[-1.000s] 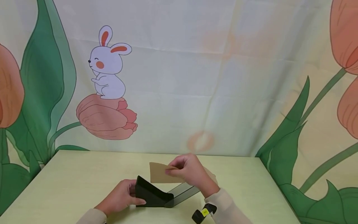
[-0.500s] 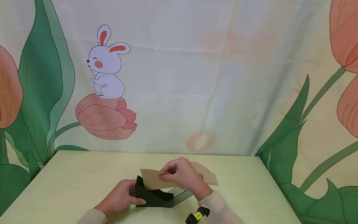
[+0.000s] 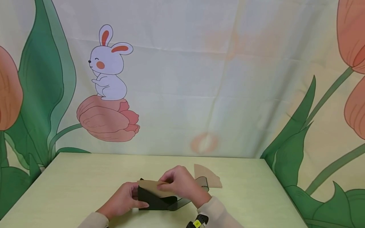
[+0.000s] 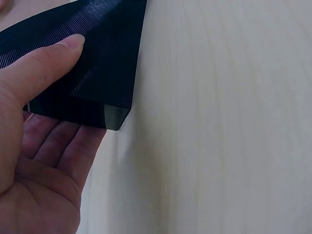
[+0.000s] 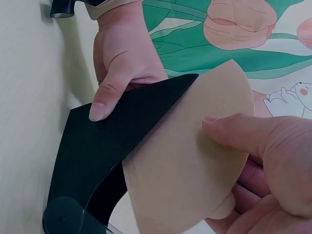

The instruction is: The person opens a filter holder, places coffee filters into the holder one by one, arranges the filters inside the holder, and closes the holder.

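Observation:
A black, slope-sided coffee filter holder stands on the table. My left hand grips its left end, thumb on the ribbed wall and the other fingers behind. From the holder's right end a clear grey lid swings out to the right. Between thumb and fingers, my right hand pinches a brown fan-shaped paper coffee filter. Its lower edge is inside the holder, behind the front wall, and the curved upper part sticks out above.
Another brown paper filter lies on the table behind the lid's far end. A black wrist strap with a yellow label sits at the right sleeve. A printed cloth hangs behind the table's back edge.
My right hand has moved left and down, bringing the paper filter from above the holder partly into it. The filter behind has come into fuller view. My left hand and the holder stay put.

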`<state>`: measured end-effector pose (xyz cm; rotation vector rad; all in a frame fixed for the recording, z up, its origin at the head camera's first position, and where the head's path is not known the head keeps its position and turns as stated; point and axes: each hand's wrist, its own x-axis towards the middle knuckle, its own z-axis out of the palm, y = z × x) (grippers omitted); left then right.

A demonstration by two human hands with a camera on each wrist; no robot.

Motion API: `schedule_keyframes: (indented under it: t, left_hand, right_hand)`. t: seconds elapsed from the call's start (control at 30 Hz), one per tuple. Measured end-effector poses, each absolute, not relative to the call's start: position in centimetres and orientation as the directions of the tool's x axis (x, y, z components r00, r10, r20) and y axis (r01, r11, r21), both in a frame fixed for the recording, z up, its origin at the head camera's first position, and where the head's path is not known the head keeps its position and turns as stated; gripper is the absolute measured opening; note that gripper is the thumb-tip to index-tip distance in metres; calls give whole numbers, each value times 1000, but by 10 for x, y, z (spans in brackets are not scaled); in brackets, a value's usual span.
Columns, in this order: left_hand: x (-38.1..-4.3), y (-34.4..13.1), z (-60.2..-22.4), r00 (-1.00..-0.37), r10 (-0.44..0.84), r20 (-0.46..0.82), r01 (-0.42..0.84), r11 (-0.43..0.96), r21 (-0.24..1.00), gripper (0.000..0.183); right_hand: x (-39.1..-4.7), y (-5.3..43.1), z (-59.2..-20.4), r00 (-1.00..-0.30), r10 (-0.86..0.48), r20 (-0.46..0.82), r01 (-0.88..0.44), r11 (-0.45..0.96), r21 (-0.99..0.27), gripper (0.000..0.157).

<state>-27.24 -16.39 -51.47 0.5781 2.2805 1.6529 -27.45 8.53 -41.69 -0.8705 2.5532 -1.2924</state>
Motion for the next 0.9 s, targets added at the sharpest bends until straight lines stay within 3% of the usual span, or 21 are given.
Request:
schedule_keyframes:
  t: [0.9]
  left_hand:
    - [-273,-164,-515,-896,444,0,147,296,944,45]
  right_hand:
    - [-273,74,-434,-771,-636,29,-511,592,-623,9]
